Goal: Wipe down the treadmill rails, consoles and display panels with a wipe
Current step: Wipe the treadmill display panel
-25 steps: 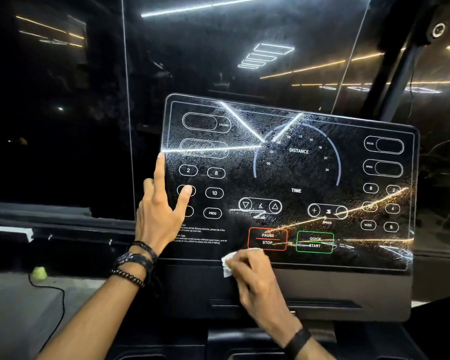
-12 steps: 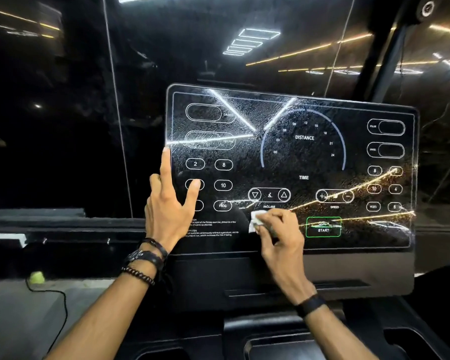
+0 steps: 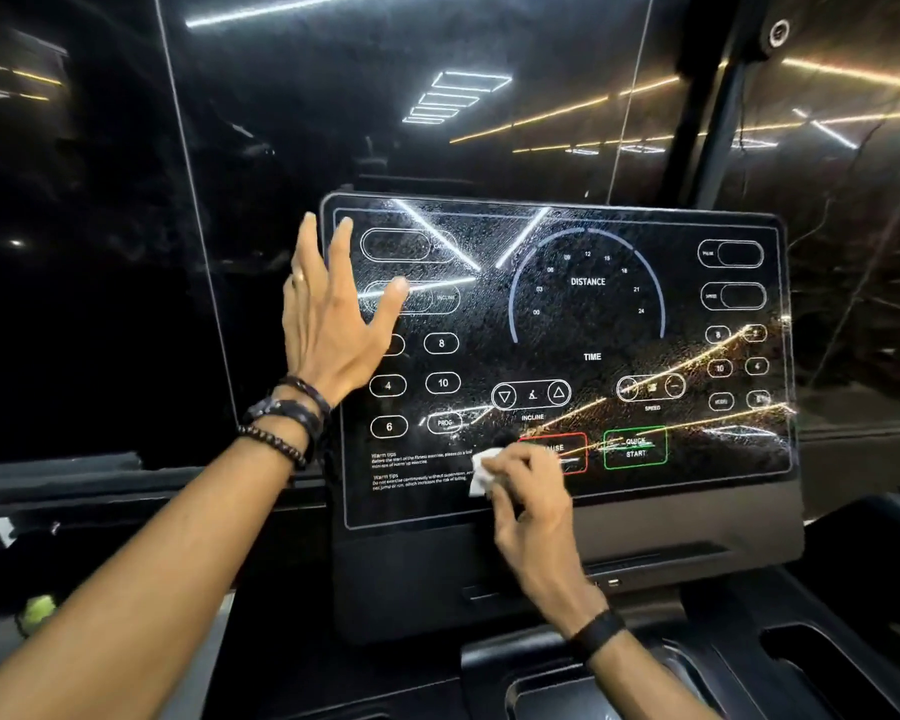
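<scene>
While the left hand (image 3: 333, 324) spreads wide, the right hand (image 3: 528, 491) pinches the wipe (image 3: 481, 470) against the display panel (image 3: 583, 324).

Left hand (image 3: 333, 324) perhaps across panel (image 3: 588, 314)

Reflecting ceiling lights (image 3: 458, 98) in a dark glass wall (image 3: 126, 226); showing grey floor (image 3: 214, 641) at lower left.
</scene>
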### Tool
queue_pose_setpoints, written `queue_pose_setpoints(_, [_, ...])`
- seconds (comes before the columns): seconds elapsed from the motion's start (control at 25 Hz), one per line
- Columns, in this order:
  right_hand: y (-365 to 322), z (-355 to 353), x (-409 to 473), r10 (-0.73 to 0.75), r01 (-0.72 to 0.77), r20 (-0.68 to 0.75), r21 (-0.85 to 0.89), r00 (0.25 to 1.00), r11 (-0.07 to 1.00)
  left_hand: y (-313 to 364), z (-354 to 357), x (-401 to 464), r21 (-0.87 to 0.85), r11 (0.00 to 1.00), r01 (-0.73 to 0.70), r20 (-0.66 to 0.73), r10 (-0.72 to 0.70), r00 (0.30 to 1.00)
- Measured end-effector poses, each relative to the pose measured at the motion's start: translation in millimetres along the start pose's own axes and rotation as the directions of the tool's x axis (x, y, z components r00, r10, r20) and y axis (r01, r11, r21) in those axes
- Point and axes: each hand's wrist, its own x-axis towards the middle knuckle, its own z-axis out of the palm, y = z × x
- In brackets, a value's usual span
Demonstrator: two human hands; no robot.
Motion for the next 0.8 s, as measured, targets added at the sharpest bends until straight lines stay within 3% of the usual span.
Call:
queue_pose_setpoints(0.12, [-2.2,-0.9,-21.9,-0.166,0.168,0.183,0.003,0.969,0.986,-3.9,4.3,34.5,-0.004,0.998,-0.065,0.016,0.065,0.998])
queue_pose_setpoints(0.16, [7.3,-3.5,-14.5,-0.146,0.152,0.149,-0.028,0.978,0.988,-5.9,5.9,39.7,0.003,0.997,-0.075,0.016,0.075,0.997])
queue_pose_setpoints(0.28, [14.2,-4.3,7.2,0.079,-0.082,-0.105,-0.021,0.991,0.996,-9.4,7.9,40.6,0.028,0.996,-0.079,0.012,0.079,0.997])
queue_pose_setpoints(0.32, [8.4,0.5,2.6,0.081,-0.083,-0.102,-0.015,0.991,0.996,-9.4,8.2,39.9,0.032,0.996,-0.081,0.013,0.081,0.997])
queue_pose_setpoints(0.44, [-6.3,6.4,-24.1,-0.151,0.158,0.12,-0.052,0.981,0.986,-8.8,8.3,40.3,0.048,0.995,-0.09,0.018,0.09,0.996])
queue_pose_setpoints(0.48, [-1.2,0.8,-18.4,-0.164,0.173,0.126,-0.062,0.978,0.983,-8.2,7.8,40.1,0.049,0.995,-0.089,0.019,0.088,0.996])
queue_pose_setpoints(0.64, [7.5,-3.4,20.3,0.047,-0.052,-0.138,-0.035,0.989,0.998,-7.4,7.0,38.9,0.063,0.994,-0.089,0.005,0.089,0.996])
queue_pose_setpoints(0.68, [0.1,3.0,14.1,0.042,-0.045,-0.116,-0.017,0.992,0.999,-7.6,7.1,39.2,0.062,0.994,-0.086,0.007,0.086,0.996])
queue_pose_setpoints(0.8, [-12.4,13.1,-27.8,-0.173,0.174,0.093,-0.006,0.981,0.985,-8.8,7.8,39.3,0.065,0.994,-0.091,0.017,0.09,0.996])
